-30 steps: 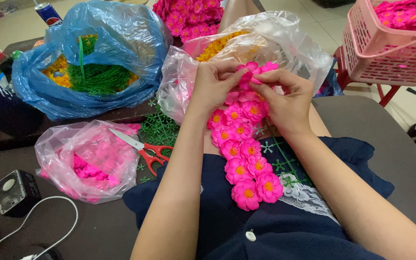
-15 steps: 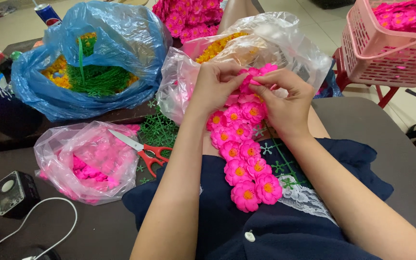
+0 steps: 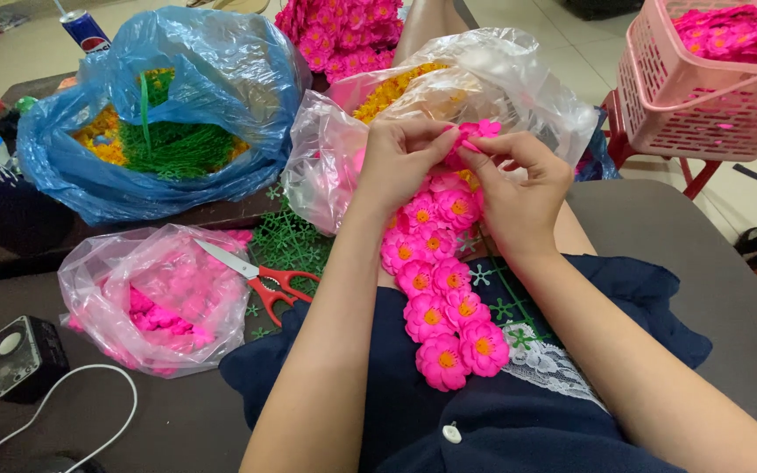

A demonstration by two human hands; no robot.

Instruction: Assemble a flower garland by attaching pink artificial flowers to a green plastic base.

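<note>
A long strip of pink artificial flowers with orange centres (image 3: 447, 289) lies down my lap over dark blue clothing. My left hand (image 3: 400, 158) and my right hand (image 3: 523, 188) meet at the strip's top end, both pinching a loose pink flower (image 3: 475, 133) there. Under the strip, a green plastic lattice (image 3: 505, 302) shows through. Just behind my hands sits a clear bag of yellow flower centres (image 3: 431, 83).
A blue bag with green stems and yellow pieces (image 3: 168, 114) sits at the left. A clear bag of pink petals (image 3: 155, 298) and red-handled scissors (image 3: 260, 276) lie at my left. A pink basket of flowers (image 3: 711, 79) stands at the right, a small speaker (image 3: 24, 355) at the lower left.
My hands stay at the top of the strip, with the fingers shifting slightly around the pink flower. Nothing else has moved.
</note>
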